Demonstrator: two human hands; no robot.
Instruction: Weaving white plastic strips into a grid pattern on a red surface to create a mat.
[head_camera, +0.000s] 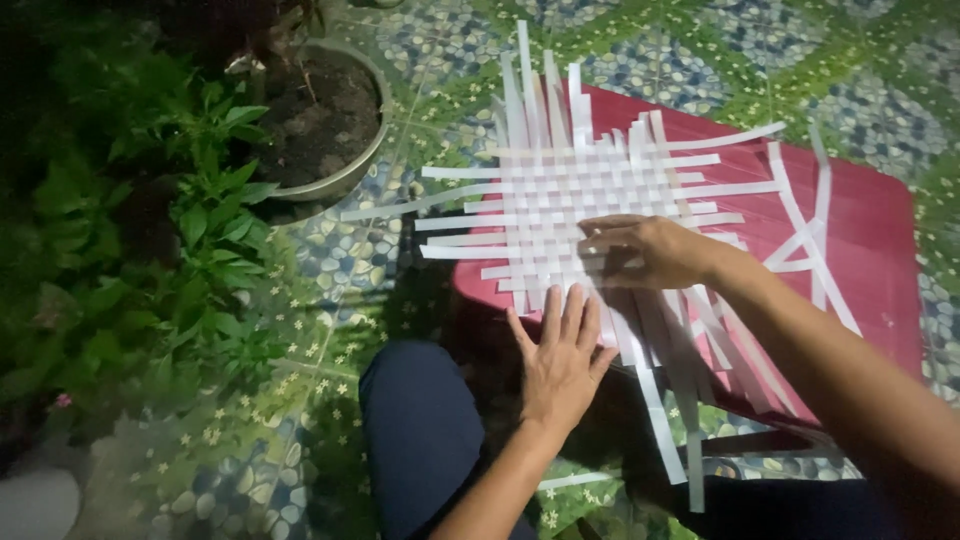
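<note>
A mat of woven white strips (590, 195) lies on a low red table (870, 230). Loose strip ends stick out on every side, and some hang over the near edge. My left hand (562, 360) lies flat with fingers spread on the mat's near edge, pressing down the strips. My right hand (645, 250) rests on the weave just beyond it, fingers curled toward the left over the strips. Whether its fingertips pinch a strip is hidden.
A round pot of dark soil (325, 115) stands at the upper left on the patterned tile floor (440, 50). Green leafy plants (150, 240) fill the left side. My knee in dark trousers (420, 420) is below the table's near corner. A loose strip (575, 481) lies on the floor.
</note>
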